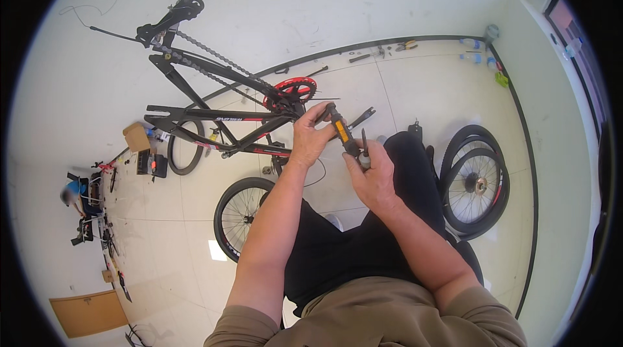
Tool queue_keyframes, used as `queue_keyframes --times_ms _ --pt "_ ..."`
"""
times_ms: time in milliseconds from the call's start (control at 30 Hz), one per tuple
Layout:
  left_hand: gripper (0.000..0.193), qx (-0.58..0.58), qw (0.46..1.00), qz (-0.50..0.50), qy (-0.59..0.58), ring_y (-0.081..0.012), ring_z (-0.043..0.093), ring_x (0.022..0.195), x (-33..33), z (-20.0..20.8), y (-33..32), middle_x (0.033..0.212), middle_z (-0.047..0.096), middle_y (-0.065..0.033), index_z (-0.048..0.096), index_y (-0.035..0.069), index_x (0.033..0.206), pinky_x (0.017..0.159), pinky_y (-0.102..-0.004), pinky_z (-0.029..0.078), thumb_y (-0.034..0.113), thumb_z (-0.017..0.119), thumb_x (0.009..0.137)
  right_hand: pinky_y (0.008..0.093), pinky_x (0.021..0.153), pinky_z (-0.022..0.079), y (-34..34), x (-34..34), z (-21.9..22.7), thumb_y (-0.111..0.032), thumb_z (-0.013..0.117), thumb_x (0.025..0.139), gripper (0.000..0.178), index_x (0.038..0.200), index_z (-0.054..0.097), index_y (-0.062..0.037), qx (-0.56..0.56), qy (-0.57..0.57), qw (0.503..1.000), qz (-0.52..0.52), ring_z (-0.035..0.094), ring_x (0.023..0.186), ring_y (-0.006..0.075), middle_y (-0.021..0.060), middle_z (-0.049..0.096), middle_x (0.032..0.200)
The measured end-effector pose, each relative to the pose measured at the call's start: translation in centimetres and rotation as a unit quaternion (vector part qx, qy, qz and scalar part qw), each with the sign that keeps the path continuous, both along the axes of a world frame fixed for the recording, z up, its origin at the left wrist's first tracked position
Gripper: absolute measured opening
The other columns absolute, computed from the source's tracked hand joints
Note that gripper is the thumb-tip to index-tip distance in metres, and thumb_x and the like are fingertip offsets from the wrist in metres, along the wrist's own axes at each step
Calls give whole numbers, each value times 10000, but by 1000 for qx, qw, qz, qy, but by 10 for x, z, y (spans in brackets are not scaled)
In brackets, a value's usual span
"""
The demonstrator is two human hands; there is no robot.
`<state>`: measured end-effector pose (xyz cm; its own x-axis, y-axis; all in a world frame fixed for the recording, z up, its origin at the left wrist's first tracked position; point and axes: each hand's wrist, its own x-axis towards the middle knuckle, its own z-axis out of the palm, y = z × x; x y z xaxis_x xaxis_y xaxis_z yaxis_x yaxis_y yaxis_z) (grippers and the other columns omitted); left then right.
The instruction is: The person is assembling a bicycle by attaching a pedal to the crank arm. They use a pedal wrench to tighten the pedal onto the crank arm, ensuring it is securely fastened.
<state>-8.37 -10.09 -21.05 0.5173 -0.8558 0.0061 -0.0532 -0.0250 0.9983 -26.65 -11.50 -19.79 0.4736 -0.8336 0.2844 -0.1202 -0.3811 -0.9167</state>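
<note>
Fingers of the left hand [311,138] grasp a black bicycle pedal [342,131]; those of the right hand [374,178], a screwdriver-like tool [365,157].

Brightly & fairly evenly lit; light source(s) can't be pinned down. Shadows faint, soft. Glossy floor [195,275] has a blown-out white glare patch, L of ctr, plus smaller glints lower R. Pale wall [292,9] looks hazy, low contrast; black trousers [337,249] lose most detail. Left hand [310,138] & right hand [374,177] reasonably sharp; far-L bkgd small, soft. Heavy fisheye: dark skirting strip [441,38] bends, corners black.
</note>
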Motion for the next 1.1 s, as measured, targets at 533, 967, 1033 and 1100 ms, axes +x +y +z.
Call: queue_keyframes --times_ms 533,967,1033,1100 --pt "455 -11 991 -51 122 -173 553 1157 20 -1 7 1181 655 -92 605 -16 1304 1055 -309 368 173 505 903 291 500 462 -5 3 18 -140 620 963 158 1014 542 -12 511 -198 835 42 566 538 162 133 671 781" --pt "596 15 988 -108 111 -147 552 1149 19 11 13 1166 616 -51 548 37 1367 994 -294 444 -4 670 786 258 545 484 -11 2 -3 -143 517 1016 290 1243 443 21 817 -410 394 98 574 757 183 166 546 1062" --pt "592 15 991 -99 90 -143 558 1131 18 9 13 1152 620 -44 553 39 1359 988 -296 450 42 730 794 252 546 482 -11 2 -3 -135 506 1017 299 1263 437 20 817 -402 402 98 577 764 181 178 552 1107" --pt "591 5 995 -79 54 -141 568 1102 17 1 11 1129 626 -34 573 41 1336 984 -297 453 84 786 787 252 551 483 -12 3 0 -131 499 1019 296 1262 434 25 815 -389 417 98 576 769 174 180 553 1112"
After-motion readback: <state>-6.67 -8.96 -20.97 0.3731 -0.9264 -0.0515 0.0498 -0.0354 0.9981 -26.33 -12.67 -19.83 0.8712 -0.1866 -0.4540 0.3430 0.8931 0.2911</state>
